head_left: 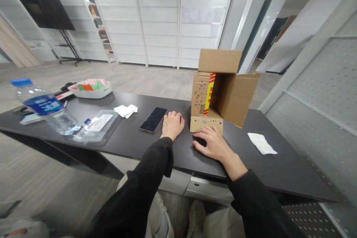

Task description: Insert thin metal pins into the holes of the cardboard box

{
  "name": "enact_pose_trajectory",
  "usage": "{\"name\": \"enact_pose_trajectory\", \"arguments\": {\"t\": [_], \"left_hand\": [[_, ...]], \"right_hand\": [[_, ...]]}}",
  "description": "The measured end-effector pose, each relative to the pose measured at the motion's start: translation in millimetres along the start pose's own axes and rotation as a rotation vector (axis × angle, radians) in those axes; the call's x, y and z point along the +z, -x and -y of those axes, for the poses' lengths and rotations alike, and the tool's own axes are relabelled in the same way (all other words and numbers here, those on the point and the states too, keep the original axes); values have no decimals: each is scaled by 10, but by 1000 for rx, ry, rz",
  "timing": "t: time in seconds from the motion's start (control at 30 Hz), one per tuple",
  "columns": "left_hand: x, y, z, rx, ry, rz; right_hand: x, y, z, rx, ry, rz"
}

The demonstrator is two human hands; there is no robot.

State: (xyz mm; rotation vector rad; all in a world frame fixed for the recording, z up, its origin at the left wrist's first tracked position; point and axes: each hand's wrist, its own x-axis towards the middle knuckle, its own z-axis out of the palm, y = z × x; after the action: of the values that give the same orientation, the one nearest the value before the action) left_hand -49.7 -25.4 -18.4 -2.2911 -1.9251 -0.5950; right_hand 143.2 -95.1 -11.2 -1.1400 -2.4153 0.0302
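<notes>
My left hand rests on the dark table right beside a black phone, its fingers loosely bent and nothing visible in them. Just in front of an open cardboard box lies my right hand, thumb apart from the fingers, fingertips near the box's lower front flap. The dark patch under the right palm is too unclear to identify. Standing on the table, the box has its opening towards me, one flap raised and another swung out to the right. Yellow and red tape runs down its front edge.
A water bottle, a clear plastic case, folded white tissues and a white basket of colourful packets are on the left. Another white tissue lies at the right. A perforated panel stands beside the table's right edge.
</notes>
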Motion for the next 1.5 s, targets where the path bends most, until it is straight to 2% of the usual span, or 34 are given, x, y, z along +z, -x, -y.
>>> {"name": "enact_pose_trajectory", "arguments": {"t": [0.47, 0.6, 0.7, 0.87, 1.17, 1.27, 1.5], "left_hand": [[18, -7, 7, 11, -11, -16], [8, -8, 3, 9, -10, -6], [4, -10, 2, 3, -12, 0], [0, -11, 2, 0, -13, 6], [-18, -6, -2, 1, -7, 12], [-22, -6, -4, 0, 0, 16], [-1, -15, 0, -7, -2, 16]], "right_hand": [[29, -30, -52, -27, 116, -115], [55, -28, -91, -3, 77, -164], [68, -19, -122, 45, -14, -228], [87, -12, -189, 156, -171, -406], [72, -22, -293, 489, -238, -674], [74, -22, -320, 530, -236, -711], [82, -22, -341, 565, -234, -703]]}}
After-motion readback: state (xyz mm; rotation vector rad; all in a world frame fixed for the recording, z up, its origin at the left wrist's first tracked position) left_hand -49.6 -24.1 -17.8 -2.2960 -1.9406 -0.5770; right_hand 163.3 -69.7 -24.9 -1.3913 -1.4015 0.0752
